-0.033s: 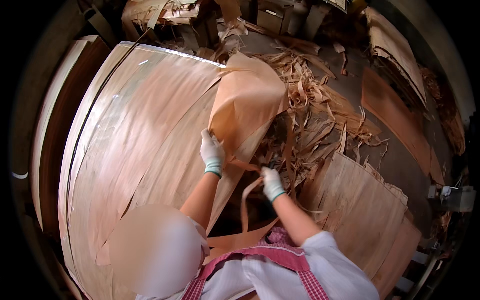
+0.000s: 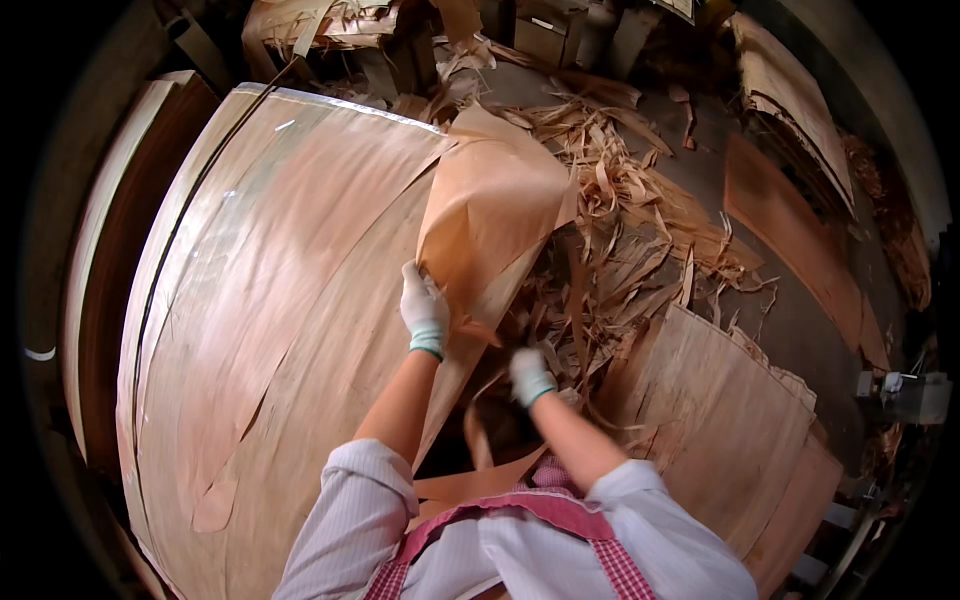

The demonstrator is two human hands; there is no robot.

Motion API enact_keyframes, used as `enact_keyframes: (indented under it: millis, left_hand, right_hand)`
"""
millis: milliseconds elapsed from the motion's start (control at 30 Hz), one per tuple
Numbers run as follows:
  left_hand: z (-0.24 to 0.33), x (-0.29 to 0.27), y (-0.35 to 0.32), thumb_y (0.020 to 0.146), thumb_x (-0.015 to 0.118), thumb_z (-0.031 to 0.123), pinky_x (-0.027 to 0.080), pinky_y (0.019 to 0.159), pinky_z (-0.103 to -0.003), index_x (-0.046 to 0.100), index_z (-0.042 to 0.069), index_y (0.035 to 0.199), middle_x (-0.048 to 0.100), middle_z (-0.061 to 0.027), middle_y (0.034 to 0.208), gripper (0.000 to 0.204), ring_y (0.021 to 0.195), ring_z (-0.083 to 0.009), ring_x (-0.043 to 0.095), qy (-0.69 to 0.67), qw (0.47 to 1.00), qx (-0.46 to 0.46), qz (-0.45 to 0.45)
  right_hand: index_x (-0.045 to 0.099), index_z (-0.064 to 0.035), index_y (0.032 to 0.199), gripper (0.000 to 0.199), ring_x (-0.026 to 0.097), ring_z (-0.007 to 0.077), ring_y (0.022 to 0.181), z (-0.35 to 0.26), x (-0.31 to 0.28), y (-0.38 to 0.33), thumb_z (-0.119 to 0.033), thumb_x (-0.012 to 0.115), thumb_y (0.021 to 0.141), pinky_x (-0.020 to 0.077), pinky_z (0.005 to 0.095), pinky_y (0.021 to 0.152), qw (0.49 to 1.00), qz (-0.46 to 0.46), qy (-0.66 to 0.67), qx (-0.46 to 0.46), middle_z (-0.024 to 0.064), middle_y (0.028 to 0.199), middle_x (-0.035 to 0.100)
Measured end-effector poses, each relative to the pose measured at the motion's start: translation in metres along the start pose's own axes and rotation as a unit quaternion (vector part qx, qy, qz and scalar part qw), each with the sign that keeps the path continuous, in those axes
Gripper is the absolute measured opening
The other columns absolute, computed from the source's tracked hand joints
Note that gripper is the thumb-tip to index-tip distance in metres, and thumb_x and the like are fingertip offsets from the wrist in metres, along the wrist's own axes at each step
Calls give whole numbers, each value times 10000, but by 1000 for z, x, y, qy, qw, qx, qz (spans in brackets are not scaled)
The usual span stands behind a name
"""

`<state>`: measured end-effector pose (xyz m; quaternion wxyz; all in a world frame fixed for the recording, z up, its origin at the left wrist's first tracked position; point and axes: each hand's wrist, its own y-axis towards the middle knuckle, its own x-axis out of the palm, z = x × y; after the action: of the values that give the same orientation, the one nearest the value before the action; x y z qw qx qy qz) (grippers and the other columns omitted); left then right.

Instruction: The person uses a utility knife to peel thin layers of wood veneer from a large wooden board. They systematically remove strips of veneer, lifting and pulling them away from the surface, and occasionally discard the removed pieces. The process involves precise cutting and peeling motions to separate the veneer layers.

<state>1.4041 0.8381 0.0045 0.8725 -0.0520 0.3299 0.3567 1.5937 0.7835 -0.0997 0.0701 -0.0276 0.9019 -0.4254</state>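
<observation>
My left hand (image 2: 424, 305), in a white glove with a green cuff, grips the edge of a thin tan wood veneer sheet (image 2: 500, 175). The sheet is folded over on itself and lies on a large stack of veneer (image 2: 310, 270). A torn end of veneer (image 2: 477, 328) sticks out beside that hand. To the right and nearer me, my gloved right hand (image 2: 530, 375) is closed like a fist and smeared by motion. What it holds, if anything, cannot be made out. A narrow curled veneer strip (image 2: 477, 430) hangs just left of it.
Veneer scraps (image 2: 620, 190) lie heaped on the floor beyond my right hand. A lower veneer stack (image 2: 715, 430) stands at the right, and a reddish sheet (image 2: 790, 230) lies farther off. Another tall stack (image 2: 115, 250) borders the left side. A dark strap (image 2: 190, 200) crosses the big stack.
My right hand has moved slightly left and toward me. The strip beside it has dropped lower and away from the fingers. My left hand keeps its hold on the veneer sheet.
</observation>
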Motion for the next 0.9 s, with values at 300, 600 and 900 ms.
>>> enact_keyframes:
  millis: [300, 600, 900]
  left_hand:
    - [13, 0, -2, 983, 443, 183, 447, 599, -478, 489, 72, 1057, 616, -248, 802, 141, 747, -446, 603, -13, 1000, -1, -3]
    - [95, 36, 38, 918, 475, 154, 459, 707, -494, 508, 67, 1071, 622, -255, 868, 179, 867, -444, 600, -26, 987, 83, -137]
    - [234, 166, 67, 916, 542, 148, 467, 786, -352, 562, -10, 1033, 633, -159, 902, 197, 860, -259, 594, -170, 950, 103, -243]
  right_hand:
    - [595, -58, 1180, 497, 610, 359, 1022, 125, -63, 54, -457, 492, 902, 482, 399, 875, 924, -86, -345, -139, 182, 1137, 636]
    - [603, -17, 1000, 297, 491, 195, 506, -34, -392, 76, -297, 539, 923, 413, 350, 489, 955, 290, 57, -25, 43, 624, 513]
    - [619, -49, 851, 312, 442, 73, 443, -140, -336, -28, -352, 585, 920, 340, 236, 394, 965, 180, 141, -131, -3, 643, 563]
